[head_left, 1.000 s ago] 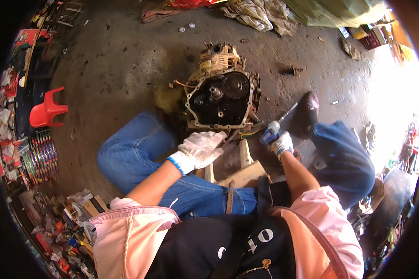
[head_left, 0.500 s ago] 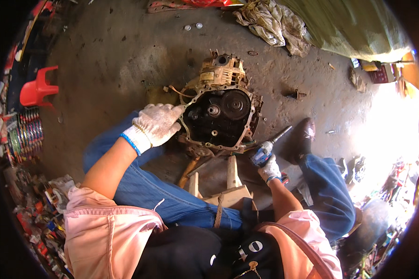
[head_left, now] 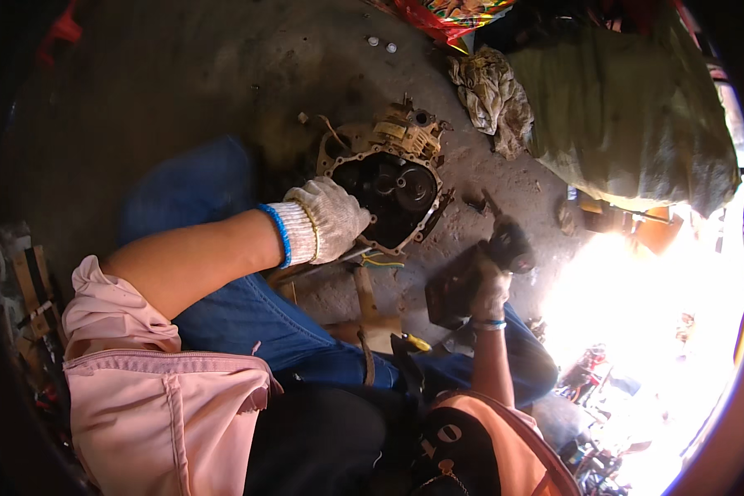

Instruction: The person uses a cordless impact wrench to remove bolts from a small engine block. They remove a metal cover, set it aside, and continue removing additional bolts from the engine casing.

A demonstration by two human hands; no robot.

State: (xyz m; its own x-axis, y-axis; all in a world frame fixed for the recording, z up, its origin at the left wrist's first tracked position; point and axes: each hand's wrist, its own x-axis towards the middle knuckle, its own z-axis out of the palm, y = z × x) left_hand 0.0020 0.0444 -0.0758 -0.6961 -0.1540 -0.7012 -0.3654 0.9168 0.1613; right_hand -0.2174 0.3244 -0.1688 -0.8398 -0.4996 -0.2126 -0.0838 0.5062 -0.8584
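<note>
An open gearbox housing [head_left: 422, 229] rests on the floor in front of me, its dark inside showing a large gear [head_left: 417, 190] and a smaller shaft end. My left hand [head_left: 329, 219], in a white knit glove with a blue cuff, lies over the housing's lower left rim. Its fingers are curled, with their tips at the inner edge; what they grip is hidden. Right of the housing, my gloved right hand [head_left: 491, 293] is closed round the handle of a cordless impact wrench [head_left: 511, 246]. The wrench is dark and blurred, its nose pointing away from me, apart from the housing.
A wooden stool [head_left: 379, 331] stands between my legs, with a yellow-handled tool [head_left: 417, 341] beside it. Farther off lie a crumpled rag [head_left: 492, 99], a green cover [head_left: 628, 124] and a red packet [head_left: 446, 21]. Strong glare fills the right side.
The view has turned, and the housing appears smaller. My left hand has shifted to the housing's lower left rim. My right hand has raised the impact wrench and swung its nose more directly away.
</note>
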